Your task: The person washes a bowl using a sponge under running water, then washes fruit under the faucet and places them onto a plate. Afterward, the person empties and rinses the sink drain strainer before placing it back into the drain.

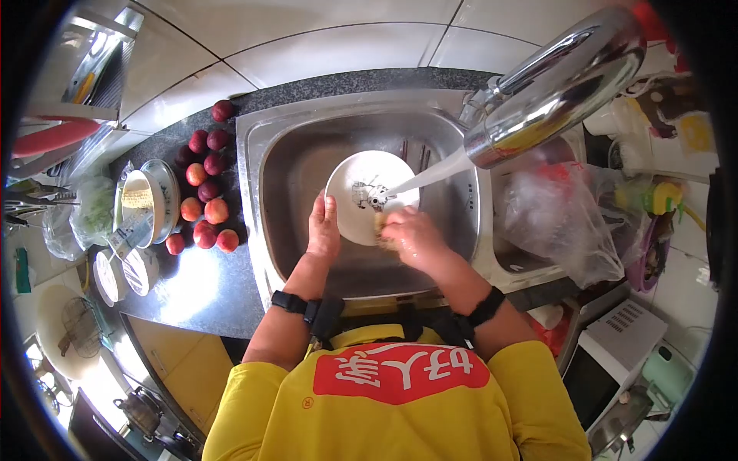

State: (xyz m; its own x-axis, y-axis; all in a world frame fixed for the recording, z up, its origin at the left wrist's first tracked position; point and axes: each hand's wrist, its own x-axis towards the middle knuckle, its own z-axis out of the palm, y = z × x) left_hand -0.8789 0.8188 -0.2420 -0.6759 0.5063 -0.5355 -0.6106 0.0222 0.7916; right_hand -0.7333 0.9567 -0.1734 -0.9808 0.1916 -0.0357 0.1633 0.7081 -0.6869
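Observation:
A white plate (350, 219) with a dark printed pattern is held over the steel sink basin (300, 161). My left hand (324, 227) grips its left rim, thumb on the upper side. At the plate's lower right, my right hand (411, 237) is closed on a yellowish sponge (382, 229) that touches the plate. Water (438, 170) runs from the chrome faucet (530, 100) onto the plate's middle. Chopsticks or similar thin sticks (423, 157) lie in the basin behind the plate.
Several red and dark plums or peaches (205, 234) lie on the counter left of the sink, beside stacked bowls (154, 200) with corn. Clear plastic bags (561, 215) cover the right basin. A white microwave (619, 338) stands at the lower right.

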